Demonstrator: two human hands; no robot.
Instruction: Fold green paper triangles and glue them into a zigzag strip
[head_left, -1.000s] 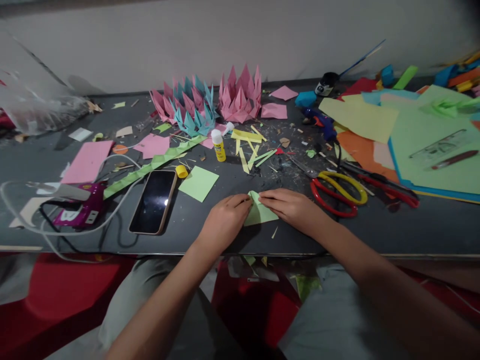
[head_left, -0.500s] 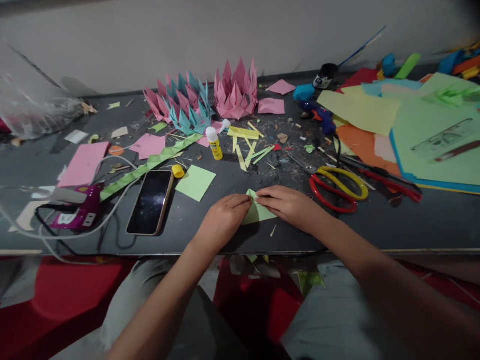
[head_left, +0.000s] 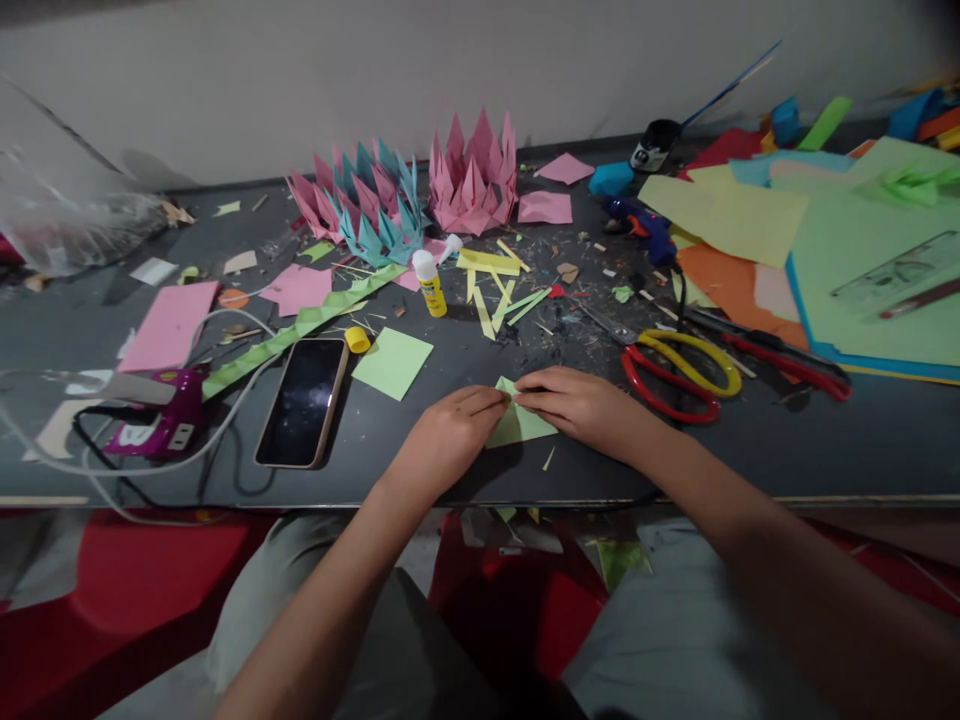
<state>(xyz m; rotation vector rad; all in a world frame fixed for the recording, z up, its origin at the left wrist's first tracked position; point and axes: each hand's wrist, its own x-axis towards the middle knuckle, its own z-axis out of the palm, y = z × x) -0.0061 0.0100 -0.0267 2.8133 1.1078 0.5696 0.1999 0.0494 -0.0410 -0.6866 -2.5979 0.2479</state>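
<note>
Between my hands, near the table's front edge, lies a small piece of light green paper (head_left: 523, 428), partly folded to a point at the top. My left hand (head_left: 459, 432) presses its fingertips together on the left side of the paper. My right hand (head_left: 581, 405) pinches the same paper from the right, its fingertips almost meeting the left ones. The fingers cover part of the folds. A flat light green square (head_left: 393, 363) lies to the left, beside a yellow glue cap (head_left: 357, 340). An uncapped glue stick (head_left: 430, 284) stands upright behind.
Scissors (head_left: 679, 375) with red and yellow handles lie right of my hands. A phone (head_left: 302, 403) and a purple power strip (head_left: 161, 412) with cables are left. Folded paper crowns (head_left: 475, 190) stand at the back. Coloured sheets (head_left: 877, 290) are stacked right; scraps litter the table.
Both hands stay on the green paper with almost the same grip; the fingertips have shifted very slightly. The whole view has moved a little.
</note>
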